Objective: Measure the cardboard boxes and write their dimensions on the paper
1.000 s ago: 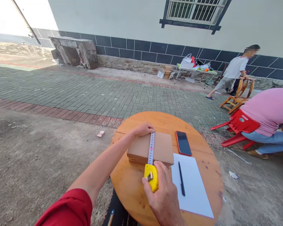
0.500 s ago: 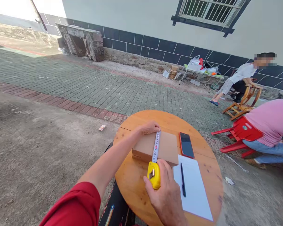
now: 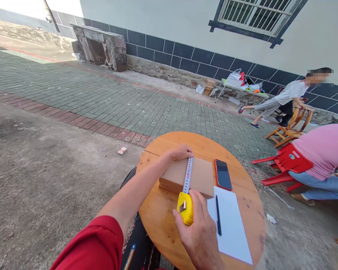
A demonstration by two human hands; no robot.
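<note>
A flat brown cardboard box (image 3: 174, 176) lies on a round wooden table (image 3: 169, 221). My left hand (image 3: 181, 152) rests at the box's far edge, fingers closed on the end of the white tape blade (image 3: 188, 175), which runs across the box top. At the near edge my right hand (image 3: 199, 234) grips the yellow tape measure case (image 3: 185, 208). A red sleeve covers my left upper arm.
A red-cased phone (image 3: 223, 174) lies right of the box. A white sheet (image 3: 232, 228) with a black pen (image 3: 217, 214) sits at the table's right. A person in pink sits on a red chair (image 3: 284, 163) at right; another bends by a wooden chair (image 3: 288, 125).
The view has shifted slightly. Both hands stay put on the tape and box. The person in white at the back right has leaned further forward.
</note>
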